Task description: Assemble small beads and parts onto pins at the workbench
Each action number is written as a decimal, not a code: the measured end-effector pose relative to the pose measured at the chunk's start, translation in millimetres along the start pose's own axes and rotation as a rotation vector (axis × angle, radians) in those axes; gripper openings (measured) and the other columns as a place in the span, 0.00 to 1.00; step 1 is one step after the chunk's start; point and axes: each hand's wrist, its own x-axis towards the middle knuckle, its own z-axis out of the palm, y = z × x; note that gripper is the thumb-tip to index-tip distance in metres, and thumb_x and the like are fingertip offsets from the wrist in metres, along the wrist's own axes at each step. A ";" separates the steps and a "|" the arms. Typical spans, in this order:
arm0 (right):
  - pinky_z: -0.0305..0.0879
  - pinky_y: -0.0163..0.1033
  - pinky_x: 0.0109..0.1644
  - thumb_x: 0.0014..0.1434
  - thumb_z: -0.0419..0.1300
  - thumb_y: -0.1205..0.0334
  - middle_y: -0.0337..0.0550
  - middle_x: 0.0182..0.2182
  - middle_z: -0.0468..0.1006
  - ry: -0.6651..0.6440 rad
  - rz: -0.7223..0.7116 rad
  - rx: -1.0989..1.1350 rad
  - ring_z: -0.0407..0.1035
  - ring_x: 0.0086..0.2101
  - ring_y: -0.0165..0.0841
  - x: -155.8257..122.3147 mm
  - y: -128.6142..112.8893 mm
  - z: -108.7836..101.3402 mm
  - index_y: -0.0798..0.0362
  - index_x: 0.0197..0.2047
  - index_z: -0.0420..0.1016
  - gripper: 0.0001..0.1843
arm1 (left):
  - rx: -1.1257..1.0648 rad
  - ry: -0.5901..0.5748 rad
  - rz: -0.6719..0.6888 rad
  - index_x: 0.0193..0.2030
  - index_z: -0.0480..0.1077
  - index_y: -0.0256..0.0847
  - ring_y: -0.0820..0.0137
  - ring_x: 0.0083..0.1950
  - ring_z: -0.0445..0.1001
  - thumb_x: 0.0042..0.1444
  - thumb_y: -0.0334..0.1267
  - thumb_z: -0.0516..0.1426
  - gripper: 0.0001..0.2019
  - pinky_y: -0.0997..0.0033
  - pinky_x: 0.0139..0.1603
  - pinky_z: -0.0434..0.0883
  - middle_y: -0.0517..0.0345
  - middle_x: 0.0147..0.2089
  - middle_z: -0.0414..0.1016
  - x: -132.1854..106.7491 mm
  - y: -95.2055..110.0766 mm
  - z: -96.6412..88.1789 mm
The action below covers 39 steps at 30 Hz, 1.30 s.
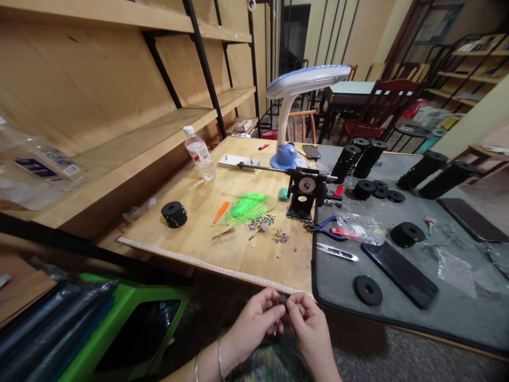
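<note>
Just off the table's front edge, my left hand (257,317) and my right hand (310,322) meet fingertip to fingertip. Between the left thumb and fingers sits a small dark piece (282,299), mostly covered, so its kind is unclear. A thin light-coloured tip (275,330) shows below the left fingers. The right thumb and index finger pinch beside the dark piece; what lies in that pinch is too small to make out. On the table beyond are bright green strands (248,208), multicoloured beads (262,220) and an orange pointed tool (220,212).
A black hand-cranked winder (303,193) stands before a blue-white lamp (284,127). Black foam spools (174,214) sit at left, more at right. Thread snips (337,252), blue-handled pliers (326,228), a phone (400,273) and a foam disc (368,290) lie on the grey mat (345,329).
</note>
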 end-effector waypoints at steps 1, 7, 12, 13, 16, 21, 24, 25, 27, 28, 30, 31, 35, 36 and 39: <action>0.48 0.29 0.18 0.41 0.67 0.40 0.28 0.11 0.61 -0.002 0.006 0.005 0.53 0.13 0.23 -0.2 0.0 0.4 0.53 0.23 0.67 0.25 | -0.014 0.010 -0.007 0.29 0.64 0.38 0.80 0.20 0.64 0.47 0.47 0.63 0.16 0.79 0.20 0.53 0.64 0.24 0.68 0.2 -0.7 0.0; 0.45 0.29 0.18 0.43 0.66 0.42 0.28 0.11 0.60 -0.019 0.028 0.012 0.49 0.14 0.22 -3.7 11.7 0.0 0.52 0.23 0.64 0.23 | -0.044 0.056 -0.020 0.29 0.63 0.38 0.80 0.21 0.63 0.46 0.47 0.64 0.17 0.79 0.21 0.52 0.65 0.24 0.65 0.0 -2.4 2.5; 0.43 0.28 0.18 0.46 0.65 0.42 0.25 0.12 0.55 -0.002 0.012 -0.003 0.46 0.14 0.21 -6.9 23.5 -3.2 0.52 0.24 0.64 0.22 | -0.037 0.037 -0.007 0.30 0.62 0.39 0.80 0.20 0.59 0.46 0.47 0.63 0.16 0.78 0.21 0.52 0.68 0.22 0.61 -2.0 -4.1 4.9; 0.43 0.28 0.18 0.46 0.64 0.42 0.25 0.12 0.54 -0.001 0.009 -0.003 0.46 0.14 0.21 -7.0 24.0 -3.4 0.52 0.24 0.64 0.22 | -0.038 0.033 -0.006 0.30 0.62 0.39 0.80 0.20 0.58 0.47 0.47 0.63 0.16 0.78 0.21 0.52 0.68 0.21 0.61 -2.2 -4.6 5.1; 0.43 0.28 0.18 0.45 0.65 0.42 0.24 0.11 0.54 -0.008 0.016 0.009 0.45 0.14 0.21 -6.6 22.5 -2.7 0.52 0.24 0.64 0.23 | -0.044 0.035 -0.003 0.30 0.62 0.39 0.80 0.20 0.58 0.47 0.49 0.63 0.17 0.78 0.21 0.51 0.68 0.21 0.60 -2.3 -6.0 5.6; 0.45 0.29 0.18 0.44 0.65 0.39 0.26 0.11 0.58 -0.004 0.007 0.055 0.49 0.13 0.22 -5.1 20.4 -0.3 0.53 0.25 0.66 0.24 | -0.034 0.052 0.016 0.30 0.62 0.40 0.79 0.19 0.59 0.48 0.50 0.62 0.17 0.78 0.20 0.52 0.69 0.20 0.60 -2.1 -8.6 6.7; 0.45 0.29 0.18 0.44 0.66 0.39 0.28 0.12 0.60 -0.001 0.001 0.063 0.50 0.14 0.23 -5.2 21.5 -0.2 0.53 0.25 0.67 0.25 | 0.020 0.079 0.065 0.29 0.61 0.40 0.79 0.20 0.59 0.49 0.50 0.61 0.17 0.78 0.21 0.55 0.69 0.20 0.60 -1.0 -11.1 6.8; 0.46 0.29 0.18 0.44 0.66 0.39 0.28 0.12 0.61 0.000 -0.001 0.060 0.51 0.14 0.23 -5.4 22.0 -0.3 0.53 0.25 0.67 0.25 | 0.036 0.088 0.084 0.29 0.60 0.41 0.79 0.20 0.59 0.50 0.50 0.61 0.17 0.78 0.22 0.56 0.69 0.20 0.60 -0.5 -11.9 6.7; 0.47 0.29 0.19 0.45 0.66 0.40 0.30 0.12 0.63 -0.003 -0.012 0.051 0.52 0.14 0.23 -5.9 23.2 -0.5 0.54 0.26 0.67 0.24 | 0.046 0.098 0.098 0.29 0.60 0.40 0.79 0.20 0.60 0.50 0.50 0.61 0.17 0.78 0.22 0.57 0.69 0.21 0.60 0.3 -13.0 6.5; 0.47 0.29 0.19 0.46 0.66 0.40 0.30 0.12 0.64 -0.006 -0.021 0.047 0.53 0.14 0.23 -6.1 23.7 -0.6 0.54 0.26 0.68 0.24 | 0.034 0.097 0.086 0.30 0.60 0.40 0.79 0.20 0.60 0.49 0.50 0.61 0.18 0.78 0.21 0.56 0.69 0.21 0.61 0.6 -13.2 6.4; 0.48 0.29 0.19 0.47 0.65 0.41 0.32 0.12 0.67 -0.012 -0.035 0.037 0.54 0.15 0.24 -6.4 24.7 -0.7 0.54 0.26 0.67 0.23 | -0.011 0.089 0.047 0.30 0.60 0.40 0.80 0.20 0.60 0.48 0.51 0.62 0.18 0.79 0.21 0.54 0.69 0.22 0.61 0.6 -12.7 6.5; 0.48 0.29 0.19 0.48 0.64 0.41 0.32 0.13 0.67 -0.014 -0.039 0.032 0.54 0.15 0.24 -6.5 25.1 -0.8 0.53 0.26 0.67 0.23 | -0.038 0.088 0.027 0.30 0.60 0.40 0.80 0.20 0.61 0.48 0.50 0.62 0.18 0.79 0.21 0.53 0.68 0.22 0.62 0.4 -12.1 6.6; 0.48 0.29 0.20 0.49 0.63 0.40 0.32 0.13 0.67 -0.028 -0.047 0.011 0.53 0.15 0.24 -6.7 26.2 -1.4 0.53 0.26 0.66 0.23 | -0.120 0.086 -0.003 0.30 0.61 0.39 0.81 0.21 0.62 0.47 0.47 0.63 0.17 0.80 0.21 0.52 0.67 0.24 0.63 -1.3 -9.3 7.1; 0.48 0.29 0.20 0.49 0.63 0.40 0.32 0.13 0.67 -0.030 -0.049 0.008 0.53 0.15 0.23 -6.8 26.4 -1.6 0.53 0.26 0.65 0.23 | -0.124 0.085 -0.003 0.30 0.61 0.39 0.81 0.21 0.62 0.47 0.47 0.63 0.17 0.80 0.21 0.52 0.67 0.24 0.63 -1.7 -8.9 7.3; 0.46 0.29 0.19 0.48 0.63 0.39 0.31 0.12 0.65 -0.032 -0.037 0.019 0.51 0.14 0.23 -6.5 26.1 -2.1 0.53 0.25 0.65 0.24 | -0.099 0.088 0.008 0.29 0.60 0.39 0.81 0.20 0.61 0.46 0.47 0.63 0.17 0.80 0.20 0.52 0.68 0.22 0.62 -2.1 -8.7 7.7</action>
